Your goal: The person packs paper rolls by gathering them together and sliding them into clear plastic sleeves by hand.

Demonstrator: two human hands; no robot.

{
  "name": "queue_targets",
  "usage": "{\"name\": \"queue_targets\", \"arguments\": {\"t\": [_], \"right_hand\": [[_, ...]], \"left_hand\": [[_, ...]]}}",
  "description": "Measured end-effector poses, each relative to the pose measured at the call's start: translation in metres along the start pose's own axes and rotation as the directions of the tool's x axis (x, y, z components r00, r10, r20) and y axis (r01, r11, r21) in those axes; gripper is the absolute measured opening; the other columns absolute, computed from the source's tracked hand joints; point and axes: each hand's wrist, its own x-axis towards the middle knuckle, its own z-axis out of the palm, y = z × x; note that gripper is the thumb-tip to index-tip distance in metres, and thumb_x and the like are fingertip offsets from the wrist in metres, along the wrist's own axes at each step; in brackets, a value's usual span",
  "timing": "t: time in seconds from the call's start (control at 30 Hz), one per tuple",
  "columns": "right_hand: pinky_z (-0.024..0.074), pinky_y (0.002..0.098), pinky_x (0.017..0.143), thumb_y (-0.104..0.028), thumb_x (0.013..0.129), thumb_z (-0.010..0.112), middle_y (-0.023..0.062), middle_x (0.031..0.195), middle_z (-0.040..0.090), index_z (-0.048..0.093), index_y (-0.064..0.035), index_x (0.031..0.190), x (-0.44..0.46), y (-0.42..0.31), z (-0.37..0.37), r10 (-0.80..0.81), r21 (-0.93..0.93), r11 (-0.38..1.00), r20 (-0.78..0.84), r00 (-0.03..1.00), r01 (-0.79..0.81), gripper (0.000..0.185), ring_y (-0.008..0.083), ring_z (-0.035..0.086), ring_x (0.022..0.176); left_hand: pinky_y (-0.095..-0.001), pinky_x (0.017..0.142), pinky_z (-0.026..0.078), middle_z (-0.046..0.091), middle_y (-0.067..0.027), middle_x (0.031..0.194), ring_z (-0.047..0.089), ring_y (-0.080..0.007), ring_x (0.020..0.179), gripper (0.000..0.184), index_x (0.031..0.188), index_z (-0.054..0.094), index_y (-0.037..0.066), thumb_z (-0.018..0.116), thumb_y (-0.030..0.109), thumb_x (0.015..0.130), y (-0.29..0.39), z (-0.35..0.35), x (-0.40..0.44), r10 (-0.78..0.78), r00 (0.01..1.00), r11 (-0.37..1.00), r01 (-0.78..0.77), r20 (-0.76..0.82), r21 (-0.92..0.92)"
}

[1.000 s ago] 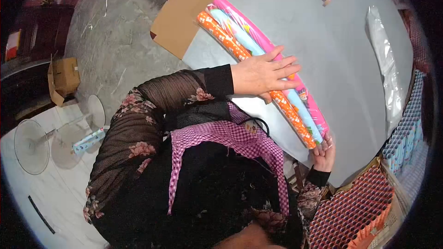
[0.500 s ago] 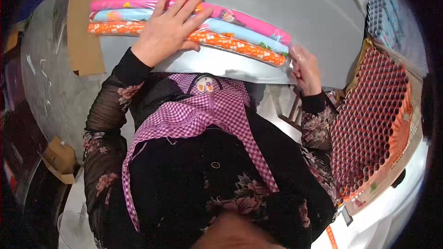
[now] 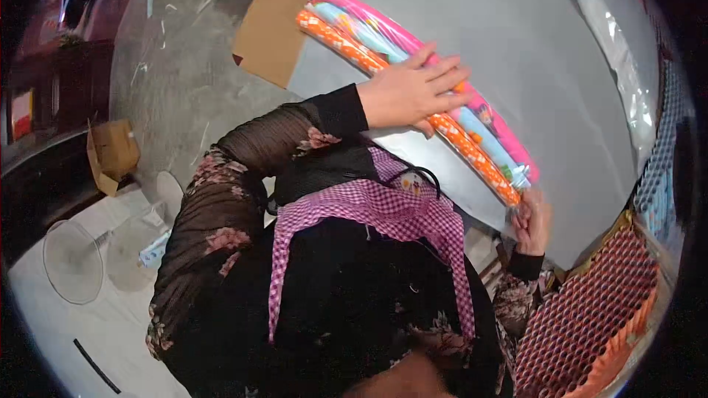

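Note:
Three printed rolls, one pink [image 3: 509, 142], one light blue [image 3: 487, 141] and one orange [image 3: 472, 153], lie side by side on the grey table [image 3: 546, 96], under clear film. Across their middle rests my left hand [image 3: 413, 90], palm down with the fingers spread. My right hand [image 3: 532, 222] is at the rolls' lower right end, its fingers curled together in a pinch by the film's end. What lies between those fingers is too small and blurred to make out.
Brown cardboard [image 3: 276, 26] lies at the table's left edge. A clear plastic bundle [image 3: 616, 51] lies at the right. Stacked red-patterned rolls [image 3: 590, 317] stand at the lower right. An open carton [image 3: 114, 155] and clear round discs [image 3: 74, 262] are at the left.
The view has swung away and back. The rolls and both hands appear slightly higher than a second ago. My right hand's fingers have curled in at the rolls' end; my left hand stays spread on them.

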Motion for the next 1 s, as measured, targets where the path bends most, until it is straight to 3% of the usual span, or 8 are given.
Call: {"name": "queue_targets", "arguments": {"t": [0.33,0.4,0.43,0.47,0.53,0.57,0.67,1.0], "right_hand": [[0.0236,0.0212,0.034,-0.016,0.1,0.047,-0.0092,0.048,0.032,0.05,-0.0134,0.083,0.024,0.008,-0.01,0.205,0.249,0.95,-0.047,0.978,-0.187,0.017,0.0044,0.026,0.033],[0.0308,0.02,0.039,-0.019,0.099,0.049,-0.0072,0.059,0.046,0.055,-0.0121,0.093,0.024,0.014,-0.022,0.17,0.276,0.94,0.123,0.978,-0.198,0.011,0.0029,0.037,0.041],[0.038,0.0186,0.047,-0.023,0.098,0.052,-0.0037,0.081,0.057,0.057,-0.0107,0.106,-0.003,-0.019,0.048,0.238,0.102,0.971,-0.33,0.914,-0.216,0.016,0.002,0.049,0.057],[0.0403,0.0178,0.054,-0.026,0.098,0.053,-0.0019,0.1,0.057,0.056,-0.0102,0.116,-0.01,-0.013,0.044,0.154,0.064,0.988,-0.351,0.923,-0.141,0.025,0.0027,0.05,0.068],[0.0311,0.0171,0.046,-0.024,0.097,0.054,-0.0072,0.071,0.049,0.059,-0.0112,0.108,0.006,0.011,-0.019,0.051,0.061,0.996,0.153,0.987,-0.061,0.017,0.0015,0.037,0.051],[0.027,0.0176,0.042,-0.022,0.097,0.056,-0.0085,0.061,0.042,0.06,-0.0092,0.104,-0.012,-0.004,0.021,-0.054,-0.017,0.998,-0.065,0.996,0.053,0.015,0.0012,0.032,0.044],[0.0265,0.02,0.04,-0.017,0.093,0.061,-0.0076,0.061,0.044,0.064,-0.0023,0.107,-0.002,-0.006,0.011,-0.1,-0.115,0.99,-0.192,0.976,0.079,0.021,0.0017,0.033,0.044],[0.023,0.0209,0.035,-0.015,0.09,0.065,-0.0067,0.054,0.04,0.06,-0.0078,0.084,0.009,-0.017,0.011,-0.058,-0.042,0.998,-0.11,0.992,0.054,0.011,0.0034,0.03,0.038]], "left_hand": [[-0.0559,0.111,0.027,0.04,-0.0111,0.145,0.035,-0.0284,0.137,0.087,0.138,0.044,0.017,0.073,0.054,0.065,-0.003,-0.003,-0.005,0.003,1.0,0.999,-0.002,-0.016,0.037],[-0.0555,0.112,0.026,0.039,-0.0115,0.146,0.034,-0.0292,0.138,0.085,0.138,0.044,0.016,0.073,0.053,0.067,-0.005,0.002,-0.005,0.016,0.999,1.0,-0.016,-0.037,0.005],[-0.0554,0.113,0.025,0.039,-0.0128,0.147,0.033,-0.0312,0.139,0.085,0.138,0.044,0.015,0.074,0.051,0.068,-0.006,0.006,-0.005,-0.002,1.0,1.0,0.002,-0.011,-0.001],[-0.0559,0.114,0.025,0.038,-0.0129,0.148,0.032,-0.0322,0.14,0.084,0.139,0.043,0.014,0.075,0.047,0.068,-0.004,0.001,-0.004,-0.008,1.0,1.0,0.008,0.026,-0.011],[-0.0554,0.113,0.025,0.037,-0.0116,0.149,0.033,-0.0292,0.14,0.084,0.138,0.044,0.014,0.076,0.044,0.067,-0.005,0.008,-0.006,-0.005,1.0,1.0,0.004,-0.016,-0.02],[-0.0544,0.113,0.025,0.037,-0.0109,0.149,0.035,-0.0288,0.139,0.086,0.139,0.044,0.014,0.076,0.046,0.066,-0.005,0.014,-0.006,-0.024,1.0,0.999,0.023,-0.011,-0.022],[-0.0533,0.11,0.029,0.041,-0.0103,0.146,0.038,-0.0284,0.136,0.093,0.144,0.039,0.018,0.075,0.053,0.065,0.0,0.004,-0.004,0.008,1.0,0.995,-0.008,-0.007,0.101],[-0.0526,0.11,0.03,0.041,-0.009,0.147,0.036,-0.027,0.137,0.093,0.143,0.041,0.019,0.075,0.054,0.064,0.006,0.001,-0.001,-0.007,1.0,0.99,0.007,0.0,0.144]]}}
